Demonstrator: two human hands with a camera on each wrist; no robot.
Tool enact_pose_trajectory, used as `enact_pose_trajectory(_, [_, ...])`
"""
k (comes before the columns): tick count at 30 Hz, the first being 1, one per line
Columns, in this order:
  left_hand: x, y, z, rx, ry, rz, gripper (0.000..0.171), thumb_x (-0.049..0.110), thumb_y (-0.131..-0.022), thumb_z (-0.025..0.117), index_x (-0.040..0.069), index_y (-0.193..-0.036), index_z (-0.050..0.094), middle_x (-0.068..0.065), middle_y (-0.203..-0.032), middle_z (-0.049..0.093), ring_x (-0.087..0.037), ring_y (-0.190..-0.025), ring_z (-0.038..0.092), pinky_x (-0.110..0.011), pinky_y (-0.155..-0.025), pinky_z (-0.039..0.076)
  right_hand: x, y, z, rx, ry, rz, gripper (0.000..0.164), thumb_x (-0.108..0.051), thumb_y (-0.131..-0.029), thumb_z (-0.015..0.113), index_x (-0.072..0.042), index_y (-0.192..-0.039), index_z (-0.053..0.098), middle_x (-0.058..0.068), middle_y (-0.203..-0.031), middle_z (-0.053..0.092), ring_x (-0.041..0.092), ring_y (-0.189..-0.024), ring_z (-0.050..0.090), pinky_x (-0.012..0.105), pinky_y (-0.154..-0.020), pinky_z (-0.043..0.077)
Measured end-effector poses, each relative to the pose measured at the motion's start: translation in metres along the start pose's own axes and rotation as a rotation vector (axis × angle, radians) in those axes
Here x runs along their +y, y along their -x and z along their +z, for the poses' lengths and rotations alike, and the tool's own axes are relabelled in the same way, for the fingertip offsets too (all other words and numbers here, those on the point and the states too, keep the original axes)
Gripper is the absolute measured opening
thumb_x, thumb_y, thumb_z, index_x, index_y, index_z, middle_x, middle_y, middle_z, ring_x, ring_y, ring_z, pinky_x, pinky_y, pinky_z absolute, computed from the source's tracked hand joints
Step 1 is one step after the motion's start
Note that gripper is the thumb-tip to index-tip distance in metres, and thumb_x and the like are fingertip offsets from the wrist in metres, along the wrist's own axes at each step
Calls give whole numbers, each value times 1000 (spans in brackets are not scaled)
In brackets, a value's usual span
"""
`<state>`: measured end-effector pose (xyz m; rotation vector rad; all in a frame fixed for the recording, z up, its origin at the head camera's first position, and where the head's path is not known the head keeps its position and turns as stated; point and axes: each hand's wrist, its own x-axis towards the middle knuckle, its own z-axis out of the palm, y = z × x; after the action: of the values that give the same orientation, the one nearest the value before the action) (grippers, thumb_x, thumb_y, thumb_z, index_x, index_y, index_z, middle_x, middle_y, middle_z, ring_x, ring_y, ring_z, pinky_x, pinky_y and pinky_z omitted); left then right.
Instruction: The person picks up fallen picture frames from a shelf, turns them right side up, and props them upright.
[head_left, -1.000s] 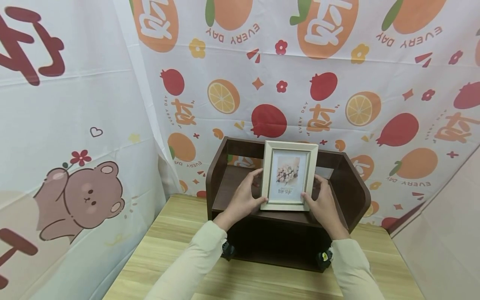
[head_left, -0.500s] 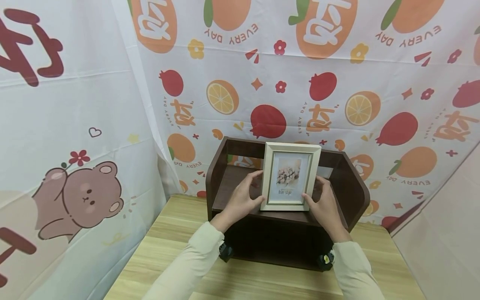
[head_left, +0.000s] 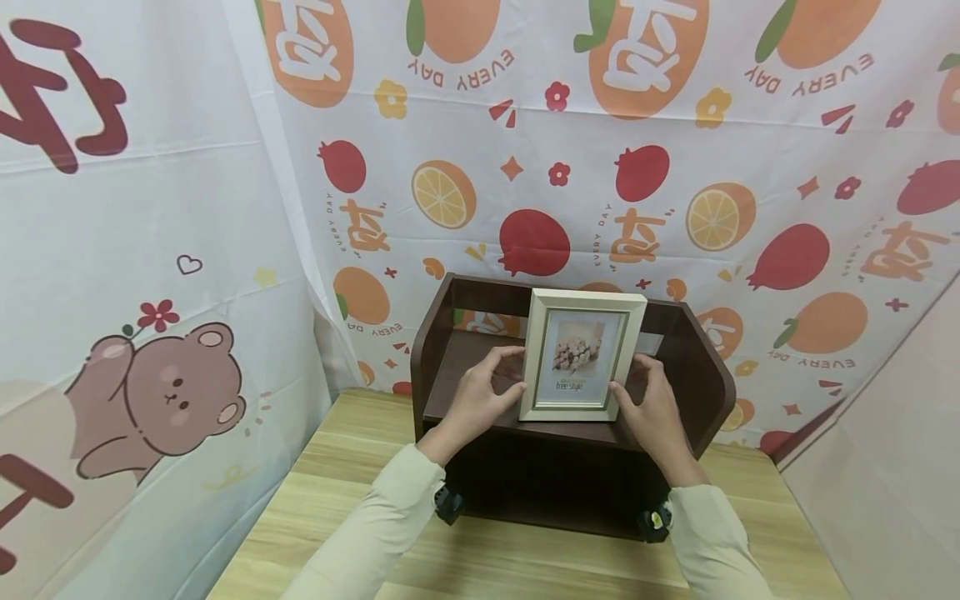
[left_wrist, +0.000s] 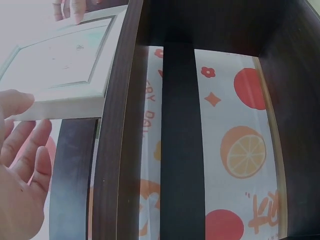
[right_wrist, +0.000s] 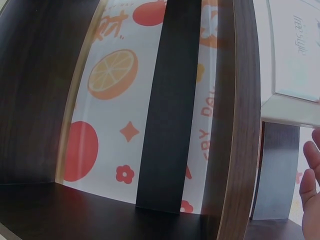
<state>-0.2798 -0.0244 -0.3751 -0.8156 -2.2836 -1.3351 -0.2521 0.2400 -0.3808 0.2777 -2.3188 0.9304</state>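
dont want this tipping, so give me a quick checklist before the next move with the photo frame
1. Picture side outward: ok, the photo frame faces the wearer.
2. Right hand on it: ok, thumb over the right border.
3. Left hand gripping: cannot tell, thumb is right at the left edge.
4. Base well back: not ok, it looks close to the front of the upper board.
5. Clear of side panels: ok, gaps on both sides.
6. Support behind: cannot tell, the back is hidden.
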Motion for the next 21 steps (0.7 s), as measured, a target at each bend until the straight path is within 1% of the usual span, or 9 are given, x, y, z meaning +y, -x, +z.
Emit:
enact_pose_trajectory(5, [-1,0,0,10,0,-6,45,13,-88,71,14,-130,55,-5,-113,68,-18,-91,69,-25,-70,53,0,0,2,17,32,3,53,-8,-88,69,6,-129,40,22,-111,54,33,-95,54,45,-78,43])
enact_pose_trajectory(10, [-2,-1,0,1,12,-35,47,14,-88,71,14,-132,55,-5,-115,68,-18,-93,69,-25,-70,53,0,0,6,9,39,24,53,-9,-88,69,4,-130,39,19,-106,54,27,-89,53,39,-73,42])
enact_pose_trajectory(14, [-1,-2,0,-8,23,-61,51,13,-87,72,14,-134,54,-5,-118,67,-18,-95,68,-27,-71,54,-2,-1,8,2,30,36,52,-8,-89,69,4,-130,39,18,-106,54,25,-87,52,36,-73,43])
enact_pose_trajectory(17, [0,-3,-1,-19,48,-92,50,13,-88,71,15,-135,54,-5,-120,66,-18,-97,67,-26,-73,53,-2,-1,9,10,20,33,52,-7,-89,68,4,-130,39,18,-107,54,24,-85,52,34,-72,43])
enact_pose_trajectory(21, [1,-4,-1,-34,103,-121,50,12,-88,70,15,-135,54,-5,-122,64,-18,-98,66,-25,-75,53,-3,-1,10,30,10,22,52,-5,-88,69,4,-130,39,18,-105,55,23,-83,52,30,-70,42])
